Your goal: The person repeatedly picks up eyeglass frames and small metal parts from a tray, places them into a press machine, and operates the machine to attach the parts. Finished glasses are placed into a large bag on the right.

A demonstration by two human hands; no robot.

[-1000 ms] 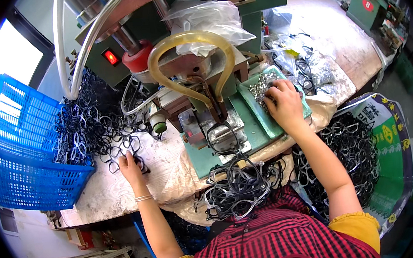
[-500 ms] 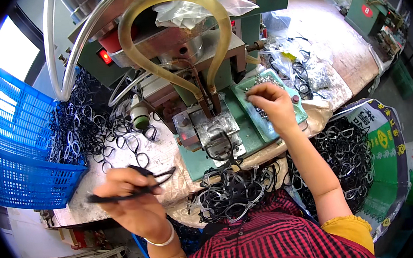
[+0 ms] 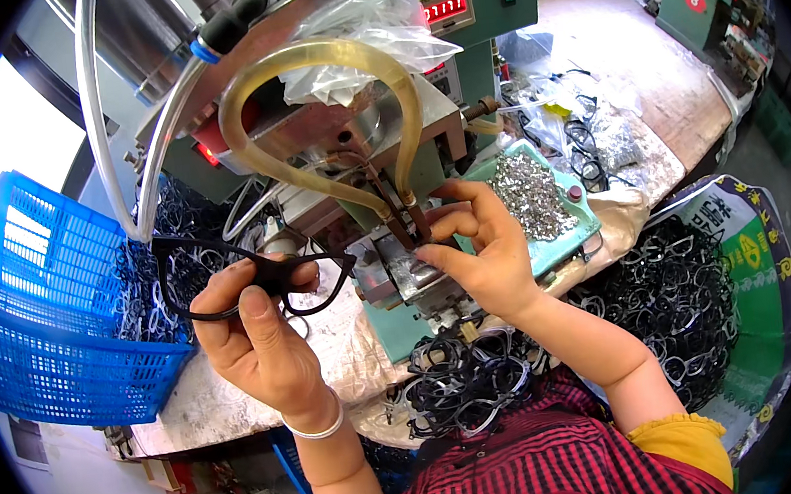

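My left hand (image 3: 267, 350) grips a black glasses frame (image 3: 271, 274) by its middle, thumb in front and fingers behind, raised in front of the press on the left. My right hand (image 3: 492, 261) reaches to the metal fixture (image 3: 401, 260) of the bench machine (image 3: 444, 109). Its thumb and forefinger pinch together just beneath two brown metal prongs (image 3: 419, 224). Whatever lies between those fingertips is too small to make out. Beside that hand, a pale green tray (image 3: 588, 230) holds many small shiny metal parts (image 3: 529, 198).
A heap of glasses frames (image 3: 470, 383) lies at my lap by the table edge. More frames fill a large sack (image 3: 773, 306) at right and spill from a blue basket (image 3: 62, 346) at left. A yellowish hose (image 3: 231, 120) loops before the machine.
My right hand has moved left from above the tray to the fixture under the prongs. My left hand has lifted and turned the glasses frame, which now faces me. The view has shifted slightly.
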